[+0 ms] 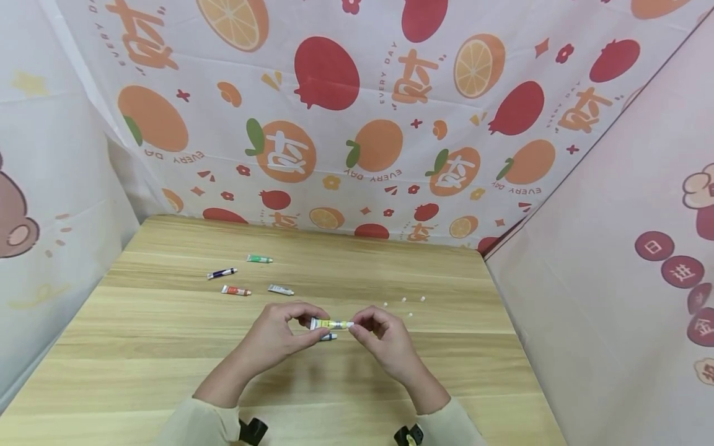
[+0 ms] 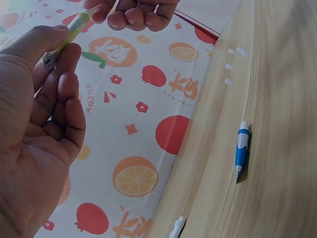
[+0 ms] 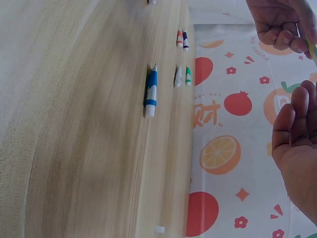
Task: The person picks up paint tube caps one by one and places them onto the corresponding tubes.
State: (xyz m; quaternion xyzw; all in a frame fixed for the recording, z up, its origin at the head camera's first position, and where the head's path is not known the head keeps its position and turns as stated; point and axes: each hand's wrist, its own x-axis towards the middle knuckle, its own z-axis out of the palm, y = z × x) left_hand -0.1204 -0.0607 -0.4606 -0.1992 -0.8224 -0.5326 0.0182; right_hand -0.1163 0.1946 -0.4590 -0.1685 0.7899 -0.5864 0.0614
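My left hand [image 1: 279,331] holds the yellow tube [image 1: 333,324], my right hand [image 1: 389,341] pinches its half-hidden tip [image 1: 351,324]; likely uncapping, which next calls for twisting.

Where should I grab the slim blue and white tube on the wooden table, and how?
Probably pinch the blue and white tube by its rounded middle, from above onto both long sides: it lies flat on the wooden table, its tail tapering thin, white cap short. The left grip partly hides it in the head view, so clear that first.
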